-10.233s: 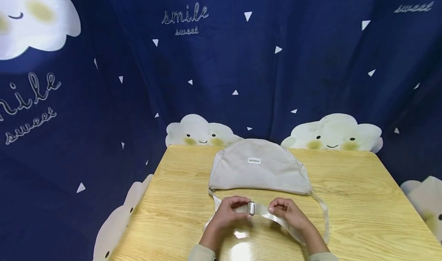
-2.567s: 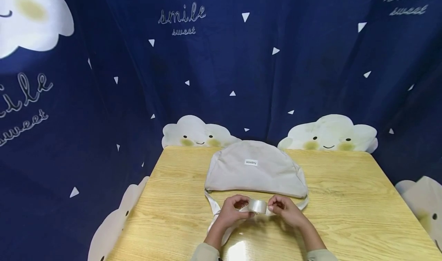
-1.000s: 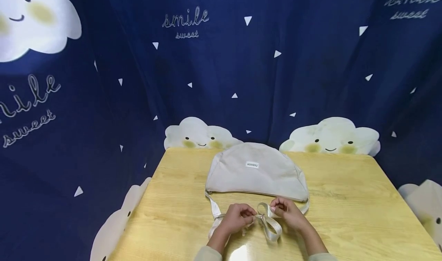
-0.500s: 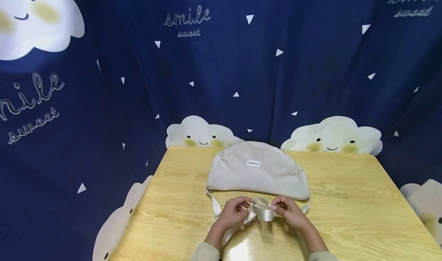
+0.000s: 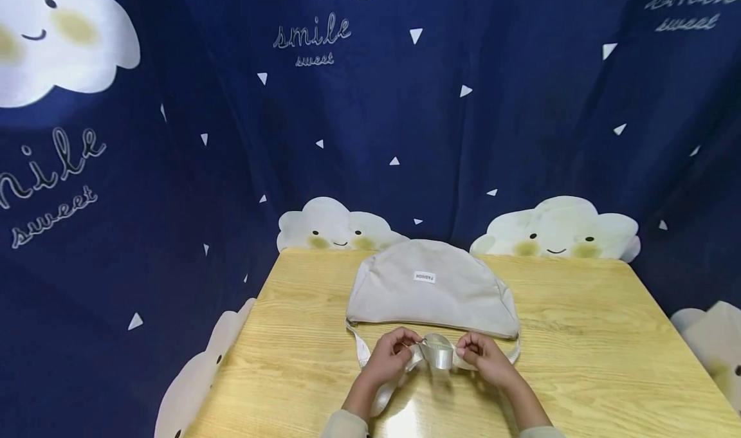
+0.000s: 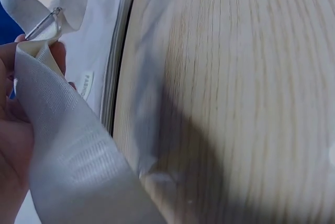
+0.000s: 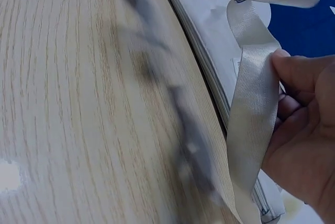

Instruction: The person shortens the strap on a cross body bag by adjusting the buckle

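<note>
A pale strap (image 7: 251,98) is held up between two hands on the near side of a bag, curling into a loop beside a thin metal buckle (image 6: 44,24). The left hand (image 5: 384,359) has its grip closed on the strap just beside the buckle; the right hand (image 5: 485,359) pinches the band between thumb and fingers. The likeliest trouble is a twist: the strap folds over itself by the left fingers, so pulling now could bunch it in the buckle and jam it. The band looks smooth and shiny, so a light pinch might slip and let the loop collapse. The strap joins the bag (image 5: 434,300) at its corners, and a hard tug could drag the bag, which lies flat with its label (image 5: 425,277) upside down, across the tabletop (image 5: 585,335). Beyond hangs a dark blue curtain (image 5: 370,116) with smiling clouds.
</note>
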Action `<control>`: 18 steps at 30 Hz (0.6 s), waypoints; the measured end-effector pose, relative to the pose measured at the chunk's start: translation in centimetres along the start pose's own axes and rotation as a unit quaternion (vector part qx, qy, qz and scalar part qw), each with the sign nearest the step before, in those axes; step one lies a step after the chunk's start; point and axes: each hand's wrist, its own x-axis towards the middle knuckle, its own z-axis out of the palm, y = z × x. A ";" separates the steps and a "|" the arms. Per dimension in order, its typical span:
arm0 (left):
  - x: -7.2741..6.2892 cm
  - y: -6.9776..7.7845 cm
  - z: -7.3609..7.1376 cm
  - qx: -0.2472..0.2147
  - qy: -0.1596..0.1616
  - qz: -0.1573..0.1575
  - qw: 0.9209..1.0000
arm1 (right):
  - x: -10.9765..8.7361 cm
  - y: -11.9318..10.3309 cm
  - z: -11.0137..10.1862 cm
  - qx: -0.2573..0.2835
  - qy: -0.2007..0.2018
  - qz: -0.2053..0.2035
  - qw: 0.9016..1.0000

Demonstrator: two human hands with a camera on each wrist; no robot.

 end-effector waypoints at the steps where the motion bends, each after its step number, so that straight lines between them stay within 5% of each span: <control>1: 0.0 0.0 0.0 -0.001 0.001 -0.001 1.000 | -0.1 0.0 0.0 -0.001 0.000 -0.002 1.000; 13: 0.0 0.6 -0.5 -0.035 -0.008 -0.030 0.999 | 0.5 -0.2 -0.3 -0.025 -0.056 -0.001 0.998; 18: 0.2 -0.3 -0.5 -0.046 0.005 -0.033 0.998 | 0.2 -0.5 -0.3 -0.013 -0.050 -0.008 0.999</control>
